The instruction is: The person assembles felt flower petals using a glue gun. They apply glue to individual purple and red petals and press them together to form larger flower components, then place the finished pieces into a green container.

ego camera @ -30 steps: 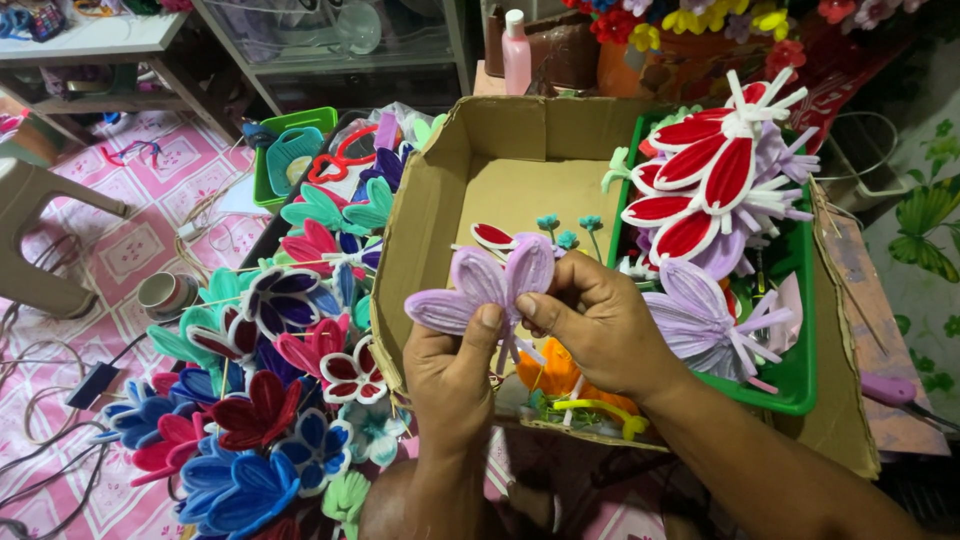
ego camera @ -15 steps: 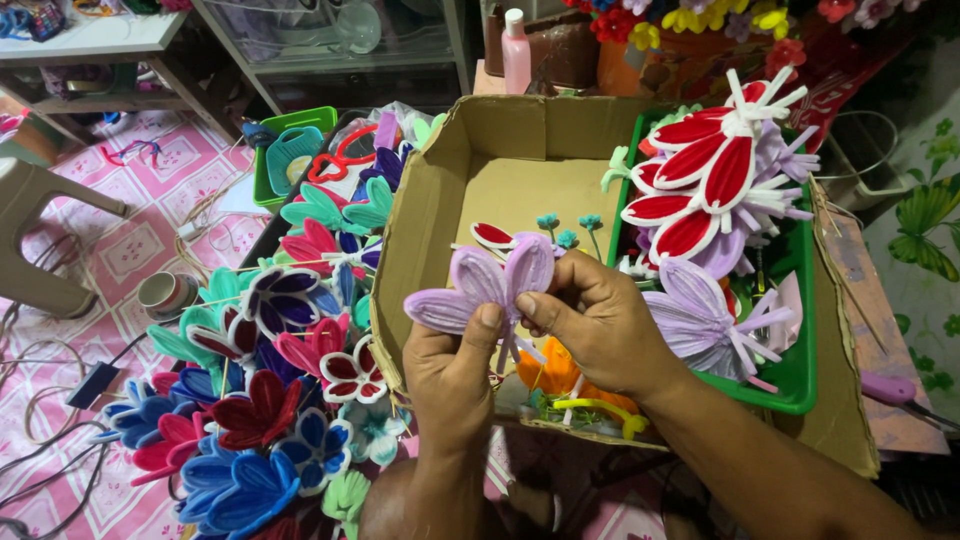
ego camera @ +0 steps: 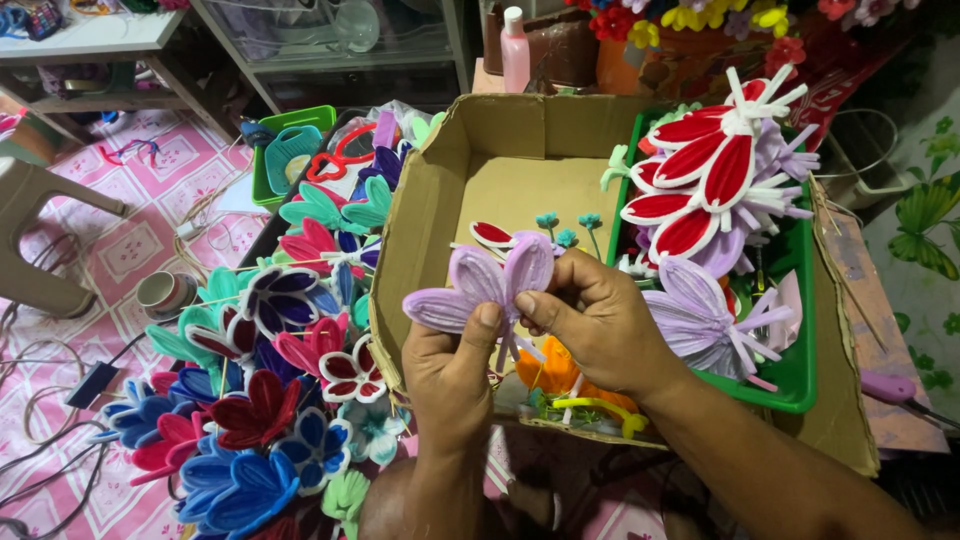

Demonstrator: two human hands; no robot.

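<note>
A lilac handmade flower [ego camera: 478, 282] with ribbed petals is held between both hands over an open cardboard box [ego camera: 420, 225]. My left hand [ego camera: 452, 370] grips it from below, thumb pressed on a lower petal. My right hand [ego camera: 598, 322] pinches the petals at the centre from the right. Inside the box lie a red-and-white petal [ego camera: 492, 234], small teal stamens on stems [ego camera: 566, 226] and an orange flower [ego camera: 548, 370] partly hidden under my hands.
A green tray [ego camera: 790, 372] on the right holds red-and-white flowers [ego camera: 705, 170] and lilac flowers [ego camera: 700, 318]. A heap of blue, red, teal and purple flowers [ego camera: 262, 400] lies left of the box. Beyond it are a small green basket [ego camera: 283, 150], a cup [ego camera: 165, 293], a stool [ego camera: 35, 235] and floor cables.
</note>
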